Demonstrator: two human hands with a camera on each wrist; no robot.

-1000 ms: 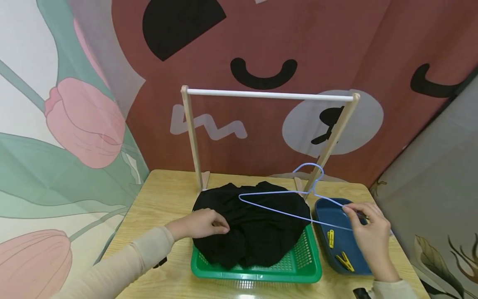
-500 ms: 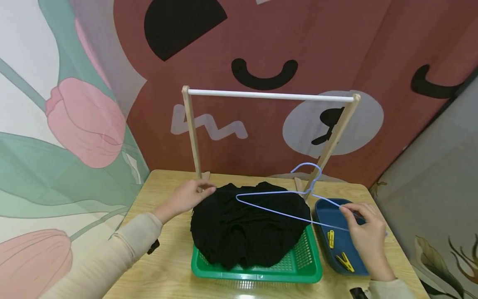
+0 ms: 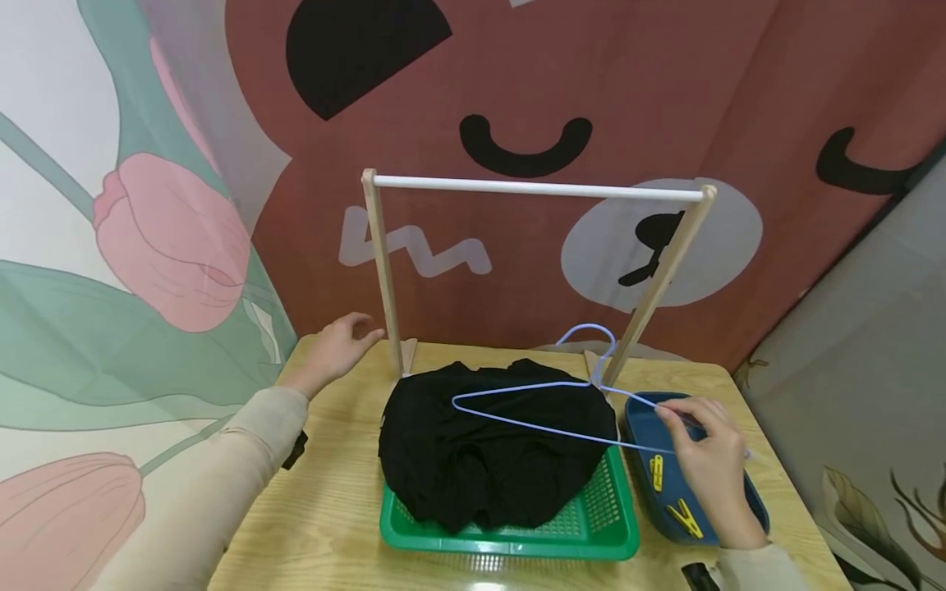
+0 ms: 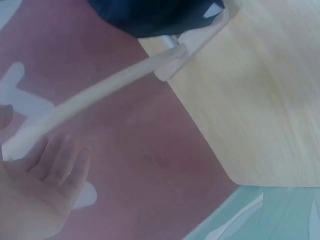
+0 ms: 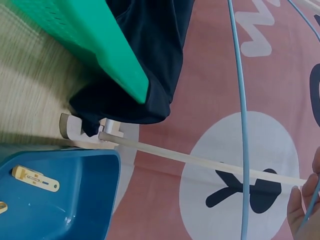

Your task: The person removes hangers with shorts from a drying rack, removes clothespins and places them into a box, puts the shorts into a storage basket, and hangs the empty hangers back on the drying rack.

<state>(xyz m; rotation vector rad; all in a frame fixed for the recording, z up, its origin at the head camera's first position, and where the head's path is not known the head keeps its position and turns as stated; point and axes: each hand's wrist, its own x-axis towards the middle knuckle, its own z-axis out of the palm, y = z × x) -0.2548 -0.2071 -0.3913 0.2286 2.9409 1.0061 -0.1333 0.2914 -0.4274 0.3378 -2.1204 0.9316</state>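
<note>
My right hand (image 3: 705,460) pinches one shoulder of a light blue clothes hanger (image 3: 532,428), whose hook points up and away. In the head view the hanger overlaps a heap of black cloth (image 3: 495,476) lying in a green plastic basket (image 3: 510,543). Part of the hanger's lower bar crosses the right wrist view. Beside the left post (image 3: 384,279) of a small drying rack, my left hand (image 3: 332,349) is raised with nothing in it, fingers relaxed and thumb apart. The left wrist view shows its loosely bent fingers (image 4: 65,165) near that post.
The rack's white rail (image 3: 532,188) runs across the back between two wooden posts. To the basket's right stands a blue tray (image 3: 646,509) with yellow clothespins (image 3: 685,519) in it. All stand on a wooden table (image 3: 318,509) before a printed curtain (image 3: 517,74).
My left hand has moved from over the black cloth, away and left, to the rack's left post. The right hand has shifted the hanger slightly left.
</note>
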